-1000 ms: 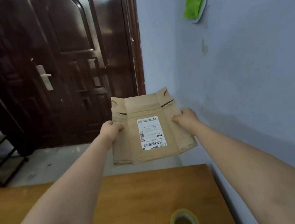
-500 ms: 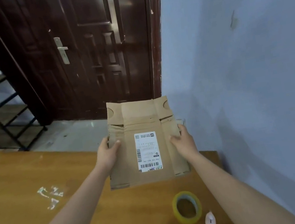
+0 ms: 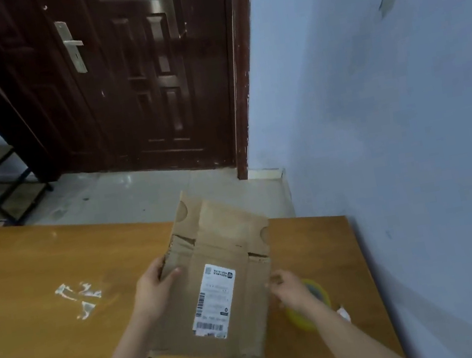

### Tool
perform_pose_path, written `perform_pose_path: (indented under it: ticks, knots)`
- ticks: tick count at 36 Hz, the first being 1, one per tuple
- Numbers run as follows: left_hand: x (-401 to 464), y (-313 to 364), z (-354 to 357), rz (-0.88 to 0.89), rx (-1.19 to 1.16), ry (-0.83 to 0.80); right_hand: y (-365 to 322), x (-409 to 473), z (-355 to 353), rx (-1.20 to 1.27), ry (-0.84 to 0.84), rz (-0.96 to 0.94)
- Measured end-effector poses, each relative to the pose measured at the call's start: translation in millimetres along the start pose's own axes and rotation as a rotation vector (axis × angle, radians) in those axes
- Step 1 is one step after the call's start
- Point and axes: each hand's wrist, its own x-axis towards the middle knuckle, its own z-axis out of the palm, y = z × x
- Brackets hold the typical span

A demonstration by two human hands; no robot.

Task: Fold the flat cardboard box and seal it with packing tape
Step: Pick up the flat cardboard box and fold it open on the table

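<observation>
Brown flat cardboard box (image 3: 229, 276) over wooden table (image 3: 26, 276), left hand (image 3: 153, 292) pinching its left edge; right hand (image 3: 290, 290) blurred at right edge, grip unclear. Tape roll (image 3: 320, 296) near right.

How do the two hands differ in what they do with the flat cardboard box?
The left hand grips the left edge of the flat cardboard box, thumb on top, while the right hand is at its right edge, blurred, so its grip cannot be told. The left hand is over bare table; the right hand partly covers the tape roll. Both are at the box's sides.
</observation>
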Motion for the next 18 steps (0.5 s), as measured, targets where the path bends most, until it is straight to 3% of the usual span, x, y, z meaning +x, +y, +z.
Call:
perform_pose_path:
  ticks: [4, 7, 10, 13, 18]
  knots:
    - [11, 23, -24, 0.209, 0.383, -0.068, -16, 8, -8, -0.035, 0.212, -0.039]
    - [18, 44, -30, 0.381, 0.718, -0.126, -41, 11, -17, 0.130, 0.347, -0.168]
    - [22, 58, -25, 0.491, 0.900, -0.184, -62, 11, -22, 0.199, 0.258, -0.334]
    - [22, 62, -15, 0.584, 1.005, -0.248, -73, 10, -22, 0.176, 0.127, -0.385]
    - [11, 42, -10, 0.617, 1.038, -0.236, -62, -2, -24, 0.153, 0.161, -0.369]
